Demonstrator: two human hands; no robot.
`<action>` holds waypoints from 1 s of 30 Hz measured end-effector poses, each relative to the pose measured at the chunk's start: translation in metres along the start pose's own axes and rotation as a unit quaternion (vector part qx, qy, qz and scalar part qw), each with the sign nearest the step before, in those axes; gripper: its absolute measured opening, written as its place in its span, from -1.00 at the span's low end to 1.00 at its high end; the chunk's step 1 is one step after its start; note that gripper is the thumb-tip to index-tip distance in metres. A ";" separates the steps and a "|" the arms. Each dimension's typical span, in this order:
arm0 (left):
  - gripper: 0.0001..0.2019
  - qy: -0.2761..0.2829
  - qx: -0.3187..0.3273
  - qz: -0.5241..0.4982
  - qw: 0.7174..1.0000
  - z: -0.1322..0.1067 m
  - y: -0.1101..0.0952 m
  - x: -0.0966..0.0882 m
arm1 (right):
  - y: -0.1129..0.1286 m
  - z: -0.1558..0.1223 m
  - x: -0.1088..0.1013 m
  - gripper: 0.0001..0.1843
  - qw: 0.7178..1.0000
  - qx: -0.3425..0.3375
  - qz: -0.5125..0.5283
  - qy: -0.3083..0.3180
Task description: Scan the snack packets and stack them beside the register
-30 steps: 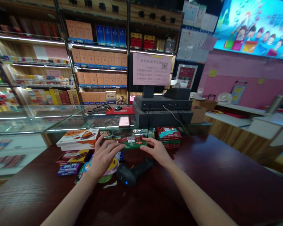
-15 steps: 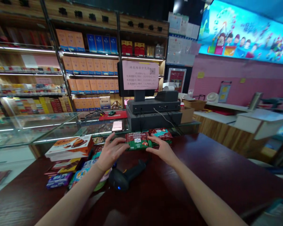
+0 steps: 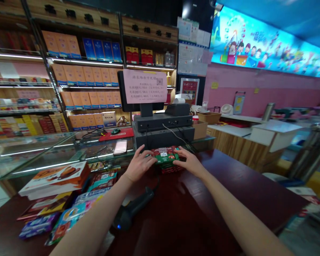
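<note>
— What's different from a second ago?
— The green-and-red packet [image 3: 164,155] has moved from left of the stack of packets [image 3: 172,169] onto its top.
— And the hands?
— The left hand [image 3: 140,165] and right hand [image 3: 188,163] each clasp one end of it, fingers spread. The scanner [image 3: 130,212] lies nearer the body than the left hand.

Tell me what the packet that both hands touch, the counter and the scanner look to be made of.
Packet: glossy plastic or foil wrap, judging by its printed green-and-red face and sheen; which of the two is unclear. Counter: dark red-brown wood or veneer, lacquered, since it mirrors the lights. Scanner: black moulded plastic, fairly matt, with a small blue light.
</note>
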State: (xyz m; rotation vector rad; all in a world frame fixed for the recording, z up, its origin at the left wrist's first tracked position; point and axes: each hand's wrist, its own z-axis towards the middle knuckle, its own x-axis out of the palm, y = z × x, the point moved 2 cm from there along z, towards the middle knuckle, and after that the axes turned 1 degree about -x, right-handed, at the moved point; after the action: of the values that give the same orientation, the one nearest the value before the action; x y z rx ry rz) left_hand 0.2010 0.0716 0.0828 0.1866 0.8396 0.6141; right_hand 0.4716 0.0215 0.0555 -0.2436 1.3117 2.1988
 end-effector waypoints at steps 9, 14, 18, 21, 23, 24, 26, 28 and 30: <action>-0.80 0.001 -0.015 -0.025 1.000 0.016 -0.005 0.034 | -0.025 0.014 -0.017 -0.35 1.000 0.016 -0.015 0.016; -0.78 0.013 -0.016 -0.032 0.999 0.021 -0.006 0.043 | -0.035 0.017 -0.022 -0.36 0.999 0.012 -0.026 0.024; -0.74 0.029 -0.014 -0.046 0.998 0.021 -0.008 0.048 | -0.040 0.020 -0.026 -0.35 0.999 0.011 -0.021 0.026; -0.68 0.033 -0.024 -0.072 0.997 0.019 -0.010 0.048 | -0.042 0.022 -0.027 -0.34 0.999 0.020 -0.021 0.040; -0.65 0.038 -0.029 -0.082 0.996 0.019 -0.011 0.047 | -0.043 0.023 -0.028 -0.33 0.998 0.028 -0.026 0.048; -0.64 0.041 -0.031 -0.083 0.995 0.020 -0.012 0.047 | -0.043 0.023 -0.028 -0.32 0.998 0.031 -0.029 0.050; -0.62 0.048 -0.034 -0.079 0.995 0.021 -0.013 0.046 | -0.044 0.024 -0.028 -0.31 0.998 0.032 -0.036 0.050; -0.60 0.053 -0.035 -0.072 0.995 0.023 -0.013 0.046 | -0.044 0.024 -0.028 -0.32 0.998 0.026 -0.041 0.050; -0.59 0.055 -0.037 -0.066 0.996 0.025 -0.013 0.047 | -0.044 0.025 -0.028 -0.35 0.997 0.014 -0.052 0.052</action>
State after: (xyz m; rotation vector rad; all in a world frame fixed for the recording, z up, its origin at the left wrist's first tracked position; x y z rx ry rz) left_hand 0.2487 0.0906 0.0639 0.0283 0.9265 0.5336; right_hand 0.5226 0.0487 0.0470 -0.4110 1.3549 2.1037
